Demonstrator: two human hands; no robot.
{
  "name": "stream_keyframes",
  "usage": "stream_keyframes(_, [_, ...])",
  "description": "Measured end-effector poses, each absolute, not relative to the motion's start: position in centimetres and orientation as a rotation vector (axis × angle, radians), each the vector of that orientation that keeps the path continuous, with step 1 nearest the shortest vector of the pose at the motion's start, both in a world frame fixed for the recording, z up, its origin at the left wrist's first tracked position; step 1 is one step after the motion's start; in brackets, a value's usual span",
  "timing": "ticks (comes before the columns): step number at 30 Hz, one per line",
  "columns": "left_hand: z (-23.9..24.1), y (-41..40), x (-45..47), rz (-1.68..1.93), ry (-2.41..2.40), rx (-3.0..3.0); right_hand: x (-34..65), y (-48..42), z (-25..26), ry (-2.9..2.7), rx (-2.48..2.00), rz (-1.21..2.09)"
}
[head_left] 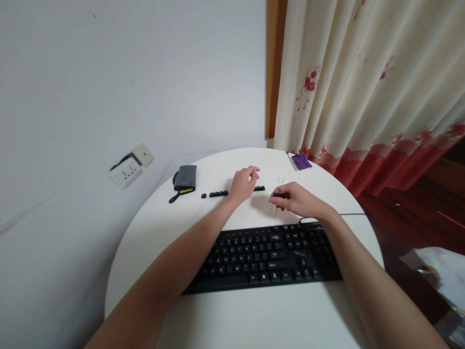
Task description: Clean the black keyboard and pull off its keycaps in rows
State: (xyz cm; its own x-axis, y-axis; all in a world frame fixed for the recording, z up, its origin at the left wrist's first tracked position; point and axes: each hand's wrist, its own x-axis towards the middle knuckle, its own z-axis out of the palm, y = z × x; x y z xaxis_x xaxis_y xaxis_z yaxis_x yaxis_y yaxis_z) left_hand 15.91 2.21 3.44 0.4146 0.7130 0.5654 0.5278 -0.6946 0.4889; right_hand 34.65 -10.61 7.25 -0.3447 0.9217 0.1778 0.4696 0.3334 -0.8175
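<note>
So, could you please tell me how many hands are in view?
2: the left hand by the black keycaps, and the right hand holding a wire tool beyond the keyboard.

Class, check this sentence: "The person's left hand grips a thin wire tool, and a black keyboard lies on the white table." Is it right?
Not quite. The head view shows the right hand, not the left, gripping the thin wire tool; a black keyboard lies on the white table.

On a round white table [261, 315], a black rectangular keyboard [267, 257] lies before small black square keycaps [218, 193], a grey fabric pouch [185, 178] to their left.
</note>
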Motion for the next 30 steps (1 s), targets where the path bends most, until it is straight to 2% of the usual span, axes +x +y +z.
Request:
stream_keyframes(6, [3.2,1.4,16.9,0.995,0.819,2.572,34.9,-11.5,7.8,-2.059,-1.145,1.169])
stream_keyframes(11, [3.1,1.4,16.8,0.951,0.816,2.549,35.0,-11.6,7.7,-2.06,-1.135,1.29])
stream_keyframes(16, [2.8,1.5,17.0,0.962,0.768,2.546,34.8,-11.9,7.9,-2.13,-1.033,1.308])
stream_keyframes(23, [2.8,1.5,17.0,0.901,0.763,2.554,34.2,-11.3,7.2,-2.099,-1.189,1.186])
stream_keyframes(30, [2.6,1.5,17.0,0.862,0.726,2.552,33.7,-10.3,5.8,-1.968,-1.29,1.235])
